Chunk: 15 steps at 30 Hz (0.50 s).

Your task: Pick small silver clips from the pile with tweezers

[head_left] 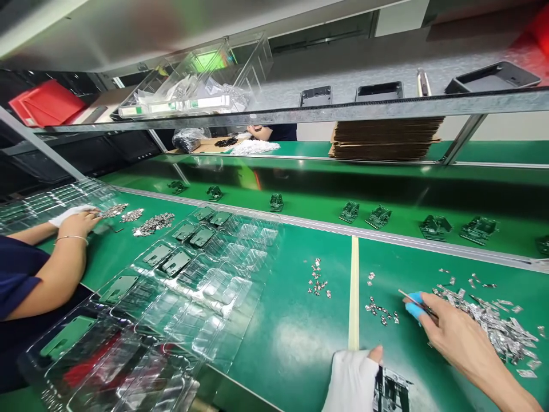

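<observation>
Bare mat (291, 320) between trays (180, 286) and clips (493, 323).

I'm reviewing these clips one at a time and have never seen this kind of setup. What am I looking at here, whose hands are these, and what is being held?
This is one picture from a camera worn on a person's head, looking forward and down, so the hands at the bottom are the wearer's own. The right hand, with blue fingertip covers, pinches thin tweezers beside a pile of small metal parts on the green bench. The left hand, in a white fingerless glove, rests on a dark part at the bottom edge. Smaller groups of metal pieces lie further left. Clear plastic trays hold a few dark parts. The bare arm at the left belongs to a co-worker. Behind runs a green belt carrying dark assemblies.
</observation>
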Tool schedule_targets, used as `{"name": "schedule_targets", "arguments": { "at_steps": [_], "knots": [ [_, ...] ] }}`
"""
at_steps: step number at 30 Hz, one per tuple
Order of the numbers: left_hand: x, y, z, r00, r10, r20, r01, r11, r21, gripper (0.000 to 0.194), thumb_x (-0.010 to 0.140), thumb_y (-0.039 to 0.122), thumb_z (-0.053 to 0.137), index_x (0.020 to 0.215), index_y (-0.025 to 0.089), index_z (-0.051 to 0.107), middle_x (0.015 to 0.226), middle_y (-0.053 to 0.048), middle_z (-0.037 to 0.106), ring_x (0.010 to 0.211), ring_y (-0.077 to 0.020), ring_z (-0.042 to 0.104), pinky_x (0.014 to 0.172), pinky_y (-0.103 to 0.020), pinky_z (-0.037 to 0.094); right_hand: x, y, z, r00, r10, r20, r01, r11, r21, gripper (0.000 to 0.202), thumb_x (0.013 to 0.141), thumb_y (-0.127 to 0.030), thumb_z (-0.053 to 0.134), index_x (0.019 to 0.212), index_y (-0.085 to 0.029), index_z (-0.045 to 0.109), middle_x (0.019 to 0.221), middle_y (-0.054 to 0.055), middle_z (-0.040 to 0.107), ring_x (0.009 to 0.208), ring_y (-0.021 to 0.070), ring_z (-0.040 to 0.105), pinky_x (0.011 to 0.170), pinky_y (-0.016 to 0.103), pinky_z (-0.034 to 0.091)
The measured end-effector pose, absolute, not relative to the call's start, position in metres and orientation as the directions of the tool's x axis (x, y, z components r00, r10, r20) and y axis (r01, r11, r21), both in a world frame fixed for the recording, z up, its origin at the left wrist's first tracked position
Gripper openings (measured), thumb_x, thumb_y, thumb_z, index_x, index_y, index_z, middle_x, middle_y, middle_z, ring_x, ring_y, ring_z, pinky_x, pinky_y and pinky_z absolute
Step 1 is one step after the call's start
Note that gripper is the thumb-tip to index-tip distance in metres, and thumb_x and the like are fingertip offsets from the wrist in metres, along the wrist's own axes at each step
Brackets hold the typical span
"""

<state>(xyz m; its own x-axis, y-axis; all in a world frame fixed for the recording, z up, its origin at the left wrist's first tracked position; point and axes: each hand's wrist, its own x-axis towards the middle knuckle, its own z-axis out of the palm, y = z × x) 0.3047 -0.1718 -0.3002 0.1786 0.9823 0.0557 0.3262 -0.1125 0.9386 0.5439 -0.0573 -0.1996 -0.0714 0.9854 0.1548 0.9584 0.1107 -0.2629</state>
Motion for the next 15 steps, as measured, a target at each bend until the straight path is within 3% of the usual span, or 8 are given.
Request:
{"name": "schedule_targets", "arguments": {
  "at_steps": [3, 7, 12, 15],
  "knots": [
    [0.298, -0.169, -0.287, 0.230, 0.972, 0.042, 0.289, -0.110, 0.951, 0.078, 0.080, 0.037, 0.078, 0.154, 0.015, 0.065, 0.127, -0.024, 0.072, 0.115, -0.0471, 0.063, 0.109, -0.068, 0.048, 0.538, -0.065, -0.203, -0.078, 0.991, 0.110, 0.966, 0.103, -0.237, 0.036, 0.095, -0.047, 0.043, 0.103, -0.028, 0.072, 0.098, 0.007, 0.082, 0.065, 0.0296, 0.074, 0.050, 0.037, 0.044],
    [0.297, -0.169, -0.285, 0.238, 0.971, 0.018, 0.326, -0.098, 0.940, 0.093, 0.070, 0.043, 0.089, 0.154, 0.012, 0.065, 0.127, -0.027, 0.071, 0.115, -0.0515, 0.062, 0.108, -0.073, 0.045, 0.525, -0.069, -0.206, -0.091, 0.990, 0.110, 0.963, 0.115, -0.242, 0.036, 0.097, -0.047, 0.043, 0.107, -0.028, 0.072, 0.107, 0.008, 0.081, 0.074, 0.0297, 0.076, 0.053, 0.035, 0.040],
    [0.299, -0.172, -0.286, 0.200, 0.980, 0.009, 0.299, -0.070, 0.952, 0.081, 0.081, 0.042, 0.081, 0.154, 0.012, 0.065, 0.131, -0.027, 0.070, 0.120, -0.0491, 0.061, 0.112, -0.070, 0.045, 0.517, -0.063, -0.204, -0.116, 0.985, 0.128, 0.943, 0.150, -0.298, 0.027, 0.093, -0.043, 0.046, 0.096, -0.028, 0.068, 0.102, 0.008, 0.077, 0.059, 0.0237, 0.067, 0.048, 0.032, 0.026],
    [0.295, -0.170, -0.276, 0.164, 0.986, -0.023, 0.227, -0.015, 0.974, 0.072, 0.085, 0.044, 0.079, 0.151, 0.016, 0.069, 0.130, -0.022, 0.074, 0.124, -0.0462, 0.062, 0.115, -0.064, 0.048, 0.517, -0.065, -0.196, -0.112, 0.986, 0.126, 0.905, 0.153, -0.396, 0.025, 0.094, -0.047, 0.050, 0.088, -0.028, 0.065, 0.085, 0.005, 0.075, 0.056, 0.0243, 0.064, 0.045, 0.032, 0.032]
  ]
}}
